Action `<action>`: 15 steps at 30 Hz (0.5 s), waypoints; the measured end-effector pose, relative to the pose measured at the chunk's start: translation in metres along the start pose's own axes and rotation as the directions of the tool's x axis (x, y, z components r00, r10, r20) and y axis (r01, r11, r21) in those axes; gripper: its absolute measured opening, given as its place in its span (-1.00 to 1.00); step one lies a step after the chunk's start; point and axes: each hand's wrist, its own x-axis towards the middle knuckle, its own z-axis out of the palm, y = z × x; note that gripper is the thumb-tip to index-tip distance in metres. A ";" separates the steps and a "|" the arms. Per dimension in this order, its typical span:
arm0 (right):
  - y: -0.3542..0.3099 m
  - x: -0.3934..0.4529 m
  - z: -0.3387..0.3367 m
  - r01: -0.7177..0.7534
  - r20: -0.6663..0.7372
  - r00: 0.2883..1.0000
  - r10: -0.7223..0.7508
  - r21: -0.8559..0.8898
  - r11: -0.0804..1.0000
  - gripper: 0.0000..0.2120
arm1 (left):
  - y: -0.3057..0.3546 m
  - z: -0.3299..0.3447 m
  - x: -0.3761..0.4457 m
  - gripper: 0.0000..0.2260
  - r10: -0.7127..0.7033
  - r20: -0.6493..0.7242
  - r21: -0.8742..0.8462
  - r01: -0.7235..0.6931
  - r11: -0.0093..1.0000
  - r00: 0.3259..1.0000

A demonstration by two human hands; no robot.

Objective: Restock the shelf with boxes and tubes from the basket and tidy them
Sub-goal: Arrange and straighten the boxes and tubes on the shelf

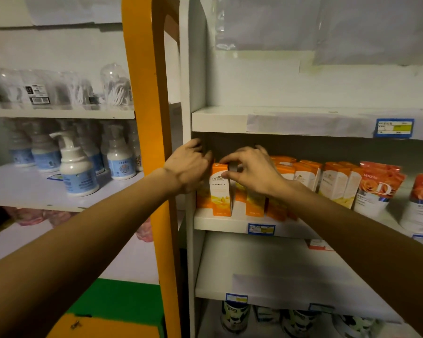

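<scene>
Landmark: I take the white shelf board (220,222) carrying the orange boxes as my reference; everything below is placed against it.

Task item: the front orange box (221,189) stands upright at the board's left end, right at its front edge, with more orange boxes (305,178) in a row further right along the same board.

Left hand (188,164): it sits against the box's left side, fingers curled behind into the corner by the white upright. I judge it is bracing the box so it stays square; whether those fingers actually close on anything I cannot tell.

Right hand (252,169): thumb and forefinger pinch the box's top right corner, the other fingers spread loosely over the neighbouring boxes. This looks to me like nudging it into line, tidying more than placing.

Why here: the box faces label outward and level with the front, which suits a neat display.

Tubes: white and orange tubes (376,189) stand at the board's right end, the farthest one cut off by the frame.

Hidden: my right wrist covers the boxes just behind the front one, so I cannot count them or see gaps. The basket is not in view. The price tag (261,229) on the board's edge is too blurred to read.
</scene>
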 end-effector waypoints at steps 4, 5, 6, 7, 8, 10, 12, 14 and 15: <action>-0.004 0.001 0.007 -0.024 -0.034 0.999 0.025 0.041 0.999 -0.63 | -0.004 -0.007 -0.003 -0.21 0.024 0.027 -0.055 -0.023 0.998 0.999; -0.004 0.002 0.008 -0.039 -0.039 0.998 0.041 0.055 0.998 -0.63 | -0.004 -0.008 -0.003 -0.22 0.029 0.034 -0.063 -0.027 0.998 0.999; -0.003 0.001 0.009 -0.048 -0.043 0.998 0.051 0.060 0.997 -0.63 | -0.005 -0.007 -0.003 -0.24 0.037 0.038 -0.061 -0.035 0.998 0.999; -0.003 0.001 0.010 -0.049 -0.046 0.998 0.051 0.050 0.998 -0.63 | -0.005 -0.007 -0.002 -0.28 0.044 0.038 -0.055 -0.042 0.998 0.998; -0.003 0.001 0.010 -0.047 -0.040 0.998 0.048 0.028 0.999 -0.63 | -0.004 -0.006 -0.001 -0.31 0.043 0.036 -0.057 -0.041 0.998 0.998; -0.002 0.001 0.008 -0.041 -0.002 0.999 0.041 -0.012 0.999 -0.61 | -0.002 -0.004 0.000 -0.30 0.018 0.043 -0.087 -0.014 0.996 0.999; 0.001 0.000 0.004 -0.028 0.051 0.998 0.031 -0.045 0.999 -0.59 | 0.000 -0.002 0.001 -0.25 -0.002 0.042 -0.084 0.006 0.996 0.999; 0.005 -0.001 -0.001 -0.022 0.069 0.997 0.028 -0.090 0.996 -0.52 | 0.000 0.002 0.001 -0.24 -0.010 0.034 -0.051 0.011 0.999 0.999; 0.008 -0.002 -0.004 -0.034 0.062 0.997 0.041 -0.103 0.994 -0.49 | 0.000 0.004 0.001 -0.25 -0.009 0.029 -0.038 0.010 0.999 1.000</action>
